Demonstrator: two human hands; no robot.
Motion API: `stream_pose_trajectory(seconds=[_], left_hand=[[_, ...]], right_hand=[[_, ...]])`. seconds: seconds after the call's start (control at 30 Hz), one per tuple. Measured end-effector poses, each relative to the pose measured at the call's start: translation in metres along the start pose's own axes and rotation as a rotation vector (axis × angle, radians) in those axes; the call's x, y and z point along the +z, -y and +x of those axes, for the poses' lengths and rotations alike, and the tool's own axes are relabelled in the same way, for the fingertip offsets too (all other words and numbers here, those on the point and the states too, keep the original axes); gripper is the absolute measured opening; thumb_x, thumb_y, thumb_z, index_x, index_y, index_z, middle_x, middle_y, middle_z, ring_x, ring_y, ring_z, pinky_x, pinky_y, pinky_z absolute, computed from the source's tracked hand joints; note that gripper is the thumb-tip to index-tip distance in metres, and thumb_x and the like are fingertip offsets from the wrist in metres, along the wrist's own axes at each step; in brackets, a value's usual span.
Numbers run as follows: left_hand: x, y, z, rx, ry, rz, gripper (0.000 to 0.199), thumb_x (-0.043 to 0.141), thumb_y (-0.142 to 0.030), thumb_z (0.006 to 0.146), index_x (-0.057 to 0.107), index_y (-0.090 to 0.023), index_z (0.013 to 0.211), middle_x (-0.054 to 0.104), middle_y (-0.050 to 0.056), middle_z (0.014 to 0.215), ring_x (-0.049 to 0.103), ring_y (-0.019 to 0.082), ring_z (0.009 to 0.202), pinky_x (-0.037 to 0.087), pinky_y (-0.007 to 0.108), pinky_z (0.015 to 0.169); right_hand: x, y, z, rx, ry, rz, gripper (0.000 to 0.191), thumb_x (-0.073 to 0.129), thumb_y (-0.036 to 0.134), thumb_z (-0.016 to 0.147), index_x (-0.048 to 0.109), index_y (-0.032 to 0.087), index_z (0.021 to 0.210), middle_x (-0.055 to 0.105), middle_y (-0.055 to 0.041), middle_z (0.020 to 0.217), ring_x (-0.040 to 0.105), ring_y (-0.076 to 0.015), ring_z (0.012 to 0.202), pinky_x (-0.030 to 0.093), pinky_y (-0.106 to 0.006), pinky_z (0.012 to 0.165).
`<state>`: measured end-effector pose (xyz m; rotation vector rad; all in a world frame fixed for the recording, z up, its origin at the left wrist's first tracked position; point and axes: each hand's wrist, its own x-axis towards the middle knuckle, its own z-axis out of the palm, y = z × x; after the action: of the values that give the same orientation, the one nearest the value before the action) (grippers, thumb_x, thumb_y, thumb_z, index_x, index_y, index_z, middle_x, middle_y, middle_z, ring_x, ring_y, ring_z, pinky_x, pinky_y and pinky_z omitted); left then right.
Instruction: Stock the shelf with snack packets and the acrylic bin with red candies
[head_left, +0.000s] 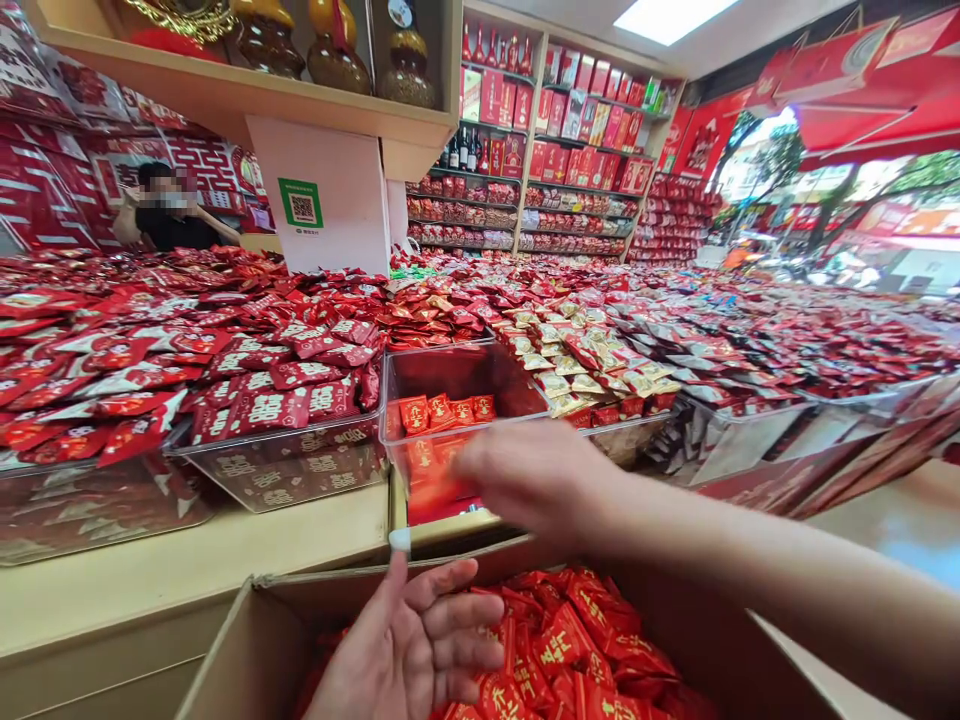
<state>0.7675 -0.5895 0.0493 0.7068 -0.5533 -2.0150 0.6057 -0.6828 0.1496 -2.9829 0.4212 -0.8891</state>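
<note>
Palm up and empty, my left hand is open with fingers spread above a cardboard box. Red packets with gold lettering fill the part of the box that shows. My right hand is smeared by motion in front of a clear plastic bin. A blurred red patch lies by its fingertips, and I cannot tell whether they hold a packet. Inside that bin, small red packets with gold lettering stand in a row low down, with more showing through the front wall.
Clear bins heaped with maroon packets, red-and-white packets and gold-and-white packets flank the bin. A cream counter edge runs below. Shelves of red boxes stand behind. A person is at the far left.
</note>
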Motion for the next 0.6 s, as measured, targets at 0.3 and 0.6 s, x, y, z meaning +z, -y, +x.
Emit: stream_pose_trajectory(seconds=[0.3,0.6], left_hand=[[0.010,0.016,0.006,0.005,-0.360,-0.053,0.044,0.072,-0.024,0.060,0.059,-0.019,0.102,0.069,0.003,0.084,0.064,0.018,0.076,0.048,0.024,0.062],[0.002,0.007,0.001,0.005,-0.143,-0.018,0.043,0.051,-0.055,0.071,0.064,-0.017,0.087,0.069,0.008,0.076,0.064,0.021,0.071,0.045,0.032,0.070]], right_hand=[[0.064,0.035,-0.064,-0.275,0.085,-0.300,0.014,0.041,0.018,0.082,0.054,0.017,0.077,0.055,-0.0019,0.076,0.042,-0.0125,0.060,0.027,-0.027,0.050],[0.005,0.021,-0.025,0.026,0.061,-0.063,0.020,0.033,0.016,0.081,0.053,0.017,0.080,0.056,-0.0023,0.071,0.047,-0.0112,0.061,0.038,-0.023,0.056]])
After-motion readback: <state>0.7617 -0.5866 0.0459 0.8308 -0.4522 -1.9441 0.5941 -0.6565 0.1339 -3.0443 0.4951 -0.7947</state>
